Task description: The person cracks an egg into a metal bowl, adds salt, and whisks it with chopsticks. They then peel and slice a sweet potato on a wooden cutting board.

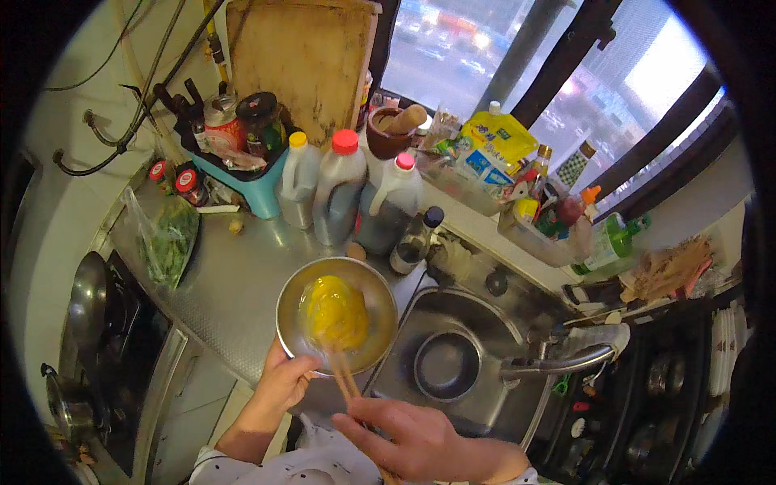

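Observation:
A round stainless steel bowl is tilted in the middle of the head view, above the metal counter's edge. My left hand grips its lower left rim, the thumb over the edge. Yellow beaten egg lies in the bowl. My right hand, below and to the right, is closed around a pair of wooden chopsticks. Their far ends reach over the near rim into the egg and look blurred.
A steel sink with a round basin and faucet lies right. Plastic jugs and a dark bottle stand behind the bowl. A bag of greens lies left, near the stove.

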`<state>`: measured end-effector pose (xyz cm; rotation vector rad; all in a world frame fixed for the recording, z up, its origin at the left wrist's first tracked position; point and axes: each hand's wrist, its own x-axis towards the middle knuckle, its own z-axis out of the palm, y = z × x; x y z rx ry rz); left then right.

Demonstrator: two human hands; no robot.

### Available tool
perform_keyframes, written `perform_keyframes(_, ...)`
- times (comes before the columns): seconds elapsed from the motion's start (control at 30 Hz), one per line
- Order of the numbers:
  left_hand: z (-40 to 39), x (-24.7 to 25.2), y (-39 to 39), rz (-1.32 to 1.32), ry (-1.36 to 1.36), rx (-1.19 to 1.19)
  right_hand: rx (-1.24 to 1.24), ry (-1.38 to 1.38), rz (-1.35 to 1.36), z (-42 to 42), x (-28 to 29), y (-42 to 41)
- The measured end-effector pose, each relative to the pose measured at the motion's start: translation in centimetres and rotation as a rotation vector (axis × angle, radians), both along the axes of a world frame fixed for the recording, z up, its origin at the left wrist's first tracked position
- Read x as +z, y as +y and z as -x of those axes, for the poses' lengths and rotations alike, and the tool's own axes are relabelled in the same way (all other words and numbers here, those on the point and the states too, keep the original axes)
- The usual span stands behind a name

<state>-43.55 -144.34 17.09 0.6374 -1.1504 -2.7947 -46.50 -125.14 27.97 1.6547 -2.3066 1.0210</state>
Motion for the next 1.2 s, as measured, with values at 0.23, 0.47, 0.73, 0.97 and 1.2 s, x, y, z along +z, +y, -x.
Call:
perform_keyframes(0.23,-0.3,-0.9,0.5,-0.026,-0.013,0.03,-0.036,0.023,-0.046,-0.6,-0.9,0.3)
perform_keyframes(0.47,-1.2,-1.6,1.2,0.001,-0.006,0.077,-0.032,-0.015,-0.011,-0.3,-1.7,0.3)
perform_keyframes(0.73,-2.3,-1.7,1.5,0.034,-0.024,0.098,-0.001,-0.063,-0.021,-0.5,-2.4,0.4)
perform_keyframes(0.97,-2.9,-2.2,2.4,0.049,-0.044,0.09,-0.028,-0.034,-0.047,-1.4,-1.5,0.7)
perform_keyframes(1.2,-2.8,-1.8,2.8,0.017,0.0,0.113,-0.002,-0.033,-0.054,-2.2,-1.3,1.0)
